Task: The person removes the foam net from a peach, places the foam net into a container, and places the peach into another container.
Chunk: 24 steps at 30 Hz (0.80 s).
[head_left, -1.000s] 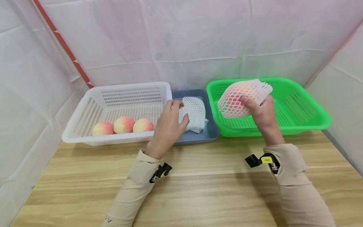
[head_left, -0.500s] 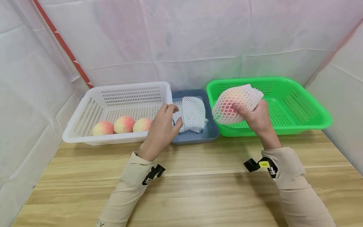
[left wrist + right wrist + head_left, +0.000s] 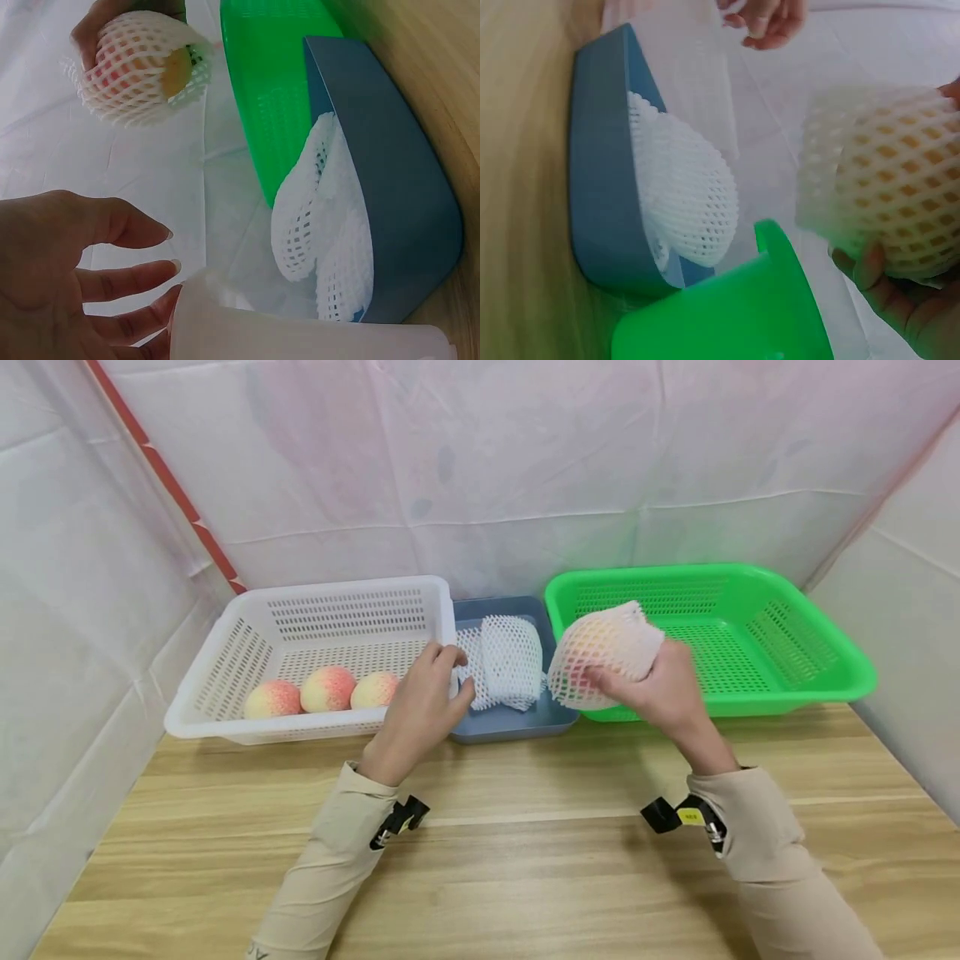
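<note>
In the head view my right hand [image 3: 670, 692] grips a peach in a white foam net sleeve [image 3: 600, 652], held in the air at the left end of the green basket [image 3: 795, 693]. Part of the bare peach [image 3: 177, 73] shows through the sleeve's opening in the left wrist view. My left hand [image 3: 422, 703] is over the right end of the white basket [image 3: 202, 693], its fingers loosely bent and holding nothing. Three peaches [image 3: 327, 689] lie along the near side of that basket. White foam net sleeves [image 3: 512, 660] lie in the blue-grey tray [image 3: 517, 724] between the baskets.
Both baskets and the tray stand in a row at the back of the wooden table [image 3: 480, 860]. Behind them hangs a white sheet [image 3: 525, 468], with more sheeting at both sides. A red strip [image 3: 165, 477] runs down the left corner.
My right hand has brought the sleeved peach left and down, from over the green basket toward the tray. My left hand has drawn back leftward from the foam sleeves to the white basket's end.
</note>
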Tool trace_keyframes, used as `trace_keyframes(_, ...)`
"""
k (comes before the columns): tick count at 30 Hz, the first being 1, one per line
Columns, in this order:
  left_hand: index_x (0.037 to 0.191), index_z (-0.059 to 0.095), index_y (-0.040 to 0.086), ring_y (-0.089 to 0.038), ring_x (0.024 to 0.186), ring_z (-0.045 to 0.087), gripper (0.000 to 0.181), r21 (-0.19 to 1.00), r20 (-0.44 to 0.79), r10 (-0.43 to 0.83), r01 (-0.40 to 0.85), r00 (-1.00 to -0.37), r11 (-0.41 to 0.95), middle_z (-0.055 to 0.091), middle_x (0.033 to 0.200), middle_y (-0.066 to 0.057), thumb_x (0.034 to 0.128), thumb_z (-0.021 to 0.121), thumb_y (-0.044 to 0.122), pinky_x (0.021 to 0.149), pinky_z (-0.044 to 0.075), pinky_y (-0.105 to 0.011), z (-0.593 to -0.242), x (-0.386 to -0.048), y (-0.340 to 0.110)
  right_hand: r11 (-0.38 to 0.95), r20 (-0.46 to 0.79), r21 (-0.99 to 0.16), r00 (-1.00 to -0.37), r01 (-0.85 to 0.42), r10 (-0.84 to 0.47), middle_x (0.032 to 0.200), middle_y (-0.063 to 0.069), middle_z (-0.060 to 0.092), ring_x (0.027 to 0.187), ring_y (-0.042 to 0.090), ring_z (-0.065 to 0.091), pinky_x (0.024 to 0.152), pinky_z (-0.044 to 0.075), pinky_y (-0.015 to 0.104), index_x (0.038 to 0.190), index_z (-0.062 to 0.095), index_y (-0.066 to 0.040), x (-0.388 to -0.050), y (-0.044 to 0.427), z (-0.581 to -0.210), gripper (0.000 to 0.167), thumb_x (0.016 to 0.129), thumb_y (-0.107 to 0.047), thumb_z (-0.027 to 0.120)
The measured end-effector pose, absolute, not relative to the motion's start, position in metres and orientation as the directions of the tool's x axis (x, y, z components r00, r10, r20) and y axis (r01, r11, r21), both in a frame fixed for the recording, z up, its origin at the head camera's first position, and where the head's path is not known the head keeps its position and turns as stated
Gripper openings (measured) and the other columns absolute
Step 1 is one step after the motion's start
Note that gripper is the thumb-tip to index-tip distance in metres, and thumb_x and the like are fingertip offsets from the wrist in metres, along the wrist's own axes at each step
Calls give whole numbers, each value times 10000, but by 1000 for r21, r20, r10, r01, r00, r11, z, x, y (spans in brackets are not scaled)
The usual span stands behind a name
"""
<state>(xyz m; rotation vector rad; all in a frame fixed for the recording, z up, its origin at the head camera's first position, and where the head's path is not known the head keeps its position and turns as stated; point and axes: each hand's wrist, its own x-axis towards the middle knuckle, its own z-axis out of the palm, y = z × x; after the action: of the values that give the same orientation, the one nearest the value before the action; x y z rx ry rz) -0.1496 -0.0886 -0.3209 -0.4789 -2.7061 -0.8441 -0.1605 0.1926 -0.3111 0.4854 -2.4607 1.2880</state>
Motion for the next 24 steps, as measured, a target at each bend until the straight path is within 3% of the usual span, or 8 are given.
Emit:
trace_keyframes(5,1055,626,7,-244,864,570,197,501,337,232,383,-912,776,573,1028,-118,903,602,130,741,518,-370,-322,-151,-90,660,472,-539,-837,-523,-277,993,136,630,815,230,588,606,544,349,1207,578,-6,-152,176,-319,730,590,-264,870)
trace_keyframes(10,1053,626,24,-239,855,562,189,506,325,223,368,-919,780,576,1036,-109,901,603,136,713,517,-370,-322,-151,-92,702,394,-401,-803,-588,-447,1101,150,545,950,285,533,740,537,490,1233,549,-5,-136,160,-327,874,496,-320,897)
trace_keyframes(17,1042,628,20,-232,793,525,186,493,308,233,364,-923,790,563,994,-110,901,609,140,661,493,-353,-321,-150,-94,727,294,-167,-737,-666,-608,1136,149,561,984,302,521,815,514,440,1265,556,-40,-121,140,-344,922,483,-389,898)
trace_keyframes(24,1026,631,32,-228,784,516,164,496,301,237,364,-924,788,559,993,-105,901,603,134,643,483,-345,-321,-151,-94,772,226,3,-751,-636,-620,1070,131,554,929,308,520,785,517,435,1247,538,-59,-109,130,-350,917,503,-468,886)
